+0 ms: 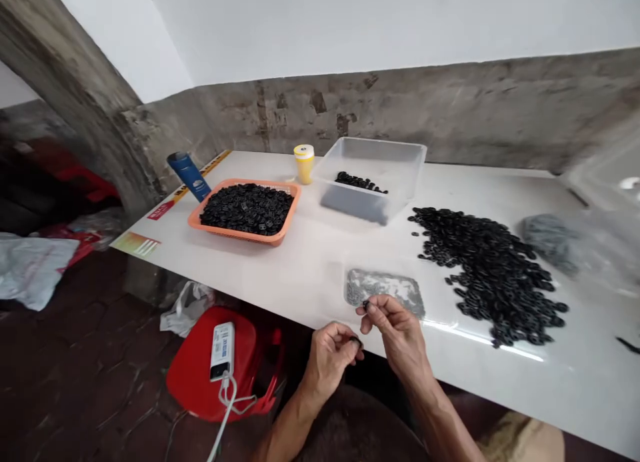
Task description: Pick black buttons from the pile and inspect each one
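2 hands at lower centre of frame, just apart. Left hand (327,359): fingers pinching small black piece (355,341). Right hand (400,332): fingers pinching another black piece (367,305), near shallow tray (384,292) on counter (320,275). Loose black pile (490,269) right of centre.

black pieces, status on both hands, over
Left hand pinching black piece. Right hand pinching small dark piece. Shallow tray partly hidden behind right hand.
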Tool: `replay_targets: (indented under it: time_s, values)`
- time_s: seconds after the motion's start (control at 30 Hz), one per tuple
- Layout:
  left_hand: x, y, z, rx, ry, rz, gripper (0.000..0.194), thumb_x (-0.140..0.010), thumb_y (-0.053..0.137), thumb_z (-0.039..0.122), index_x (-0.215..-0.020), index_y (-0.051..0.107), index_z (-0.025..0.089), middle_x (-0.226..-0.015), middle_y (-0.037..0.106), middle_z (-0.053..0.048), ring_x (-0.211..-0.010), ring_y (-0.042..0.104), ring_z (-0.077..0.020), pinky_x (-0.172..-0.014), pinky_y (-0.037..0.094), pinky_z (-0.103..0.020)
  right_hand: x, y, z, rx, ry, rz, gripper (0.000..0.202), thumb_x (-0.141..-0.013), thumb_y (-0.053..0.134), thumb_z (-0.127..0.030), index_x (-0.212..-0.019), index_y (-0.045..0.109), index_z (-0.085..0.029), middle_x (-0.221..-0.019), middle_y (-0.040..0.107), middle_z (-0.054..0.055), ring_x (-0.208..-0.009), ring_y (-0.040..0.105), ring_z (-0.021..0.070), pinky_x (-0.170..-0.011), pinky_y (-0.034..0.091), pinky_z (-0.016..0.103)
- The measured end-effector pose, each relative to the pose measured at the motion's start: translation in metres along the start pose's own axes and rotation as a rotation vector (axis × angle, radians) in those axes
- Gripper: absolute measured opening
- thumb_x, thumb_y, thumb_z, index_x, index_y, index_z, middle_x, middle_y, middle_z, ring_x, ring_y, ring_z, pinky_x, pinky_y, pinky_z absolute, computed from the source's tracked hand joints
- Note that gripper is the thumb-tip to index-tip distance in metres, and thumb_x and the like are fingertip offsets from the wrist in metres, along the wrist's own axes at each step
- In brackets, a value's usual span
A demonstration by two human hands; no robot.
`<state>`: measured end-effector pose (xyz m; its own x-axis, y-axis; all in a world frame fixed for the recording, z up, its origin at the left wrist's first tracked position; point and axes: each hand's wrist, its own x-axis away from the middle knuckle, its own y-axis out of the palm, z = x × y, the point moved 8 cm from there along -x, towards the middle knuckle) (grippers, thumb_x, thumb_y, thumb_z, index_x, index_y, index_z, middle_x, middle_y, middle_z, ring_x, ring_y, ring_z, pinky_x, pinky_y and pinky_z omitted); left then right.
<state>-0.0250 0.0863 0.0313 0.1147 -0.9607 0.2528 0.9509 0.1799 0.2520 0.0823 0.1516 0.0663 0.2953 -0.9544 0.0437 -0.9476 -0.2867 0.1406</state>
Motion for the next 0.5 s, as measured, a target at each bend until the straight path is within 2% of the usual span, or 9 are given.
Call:
replay_targets:
  time_s: [0.13, 0.23, 0.37, 0.5]
  values:
    - [0.025, -0.02, -0.038, -0.028, -0.11, 0.003, 0.022, -0.063, 0.064, 0.026, -0.074, 0.058, 0.008, -0.065, 0.064, -0.006, -0.053, 0.058, -0.0092, -0.05, 0.04, -0.018, 0.006, -0.001, -0.001, -0.02, 0.002, -0.004, 0.048, -0.078, 0.069, -0.051, -0.09, 0.048, -0.01, -0.076, 0.06, 0.007, -0.056, 0.054, 0.006, -0.063, 0.047, 0.018]
    - [0.038, -0.029, -0.062, 0.013, -0.176, 0.059, 0.028, -0.063, 0.063, 0.032, -0.076, 0.055, 0.009, -0.066, 0.064, -0.006, -0.052, 0.058, -0.0101, -0.048, 0.039, -0.018, 0.011, -0.006, 0.0, -0.05, 0.015, 0.008, 0.049, -0.076, 0.071, -0.05, -0.09, 0.047, -0.01, -0.076, 0.059, 0.005, -0.052, 0.052, 0.0049, -0.057, 0.043, 0.016]
    - [0.043, -0.044, -0.068, 0.026, -0.16, 0.164, 0.035, -0.065, 0.061, 0.039, -0.085, 0.055, 0.01, -0.069, 0.063, -0.005, -0.055, 0.056, -0.0085, -0.052, 0.04, -0.018, 0.017, -0.001, 0.002, -0.081, 0.045, -0.027, 0.05, -0.075, 0.072, -0.051, -0.088, 0.048, -0.009, -0.075, 0.058, 0.005, -0.05, 0.052, 0.0047, -0.055, 0.041, 0.015]
    - [0.046, -0.081, -0.071, -0.088, -0.144, 0.224, 0.033, -0.067, 0.058, 0.037, -0.088, 0.057, 0.011, -0.067, 0.06, -0.001, -0.053, 0.052, -0.0057, -0.052, 0.037, -0.017, 0.024, 0.002, 0.0, -0.067, 0.042, -0.054, 0.049, -0.076, 0.071, -0.051, -0.086, 0.048, -0.009, -0.074, 0.058, 0.005, -0.05, 0.051, 0.0041, -0.056, 0.04, 0.014]
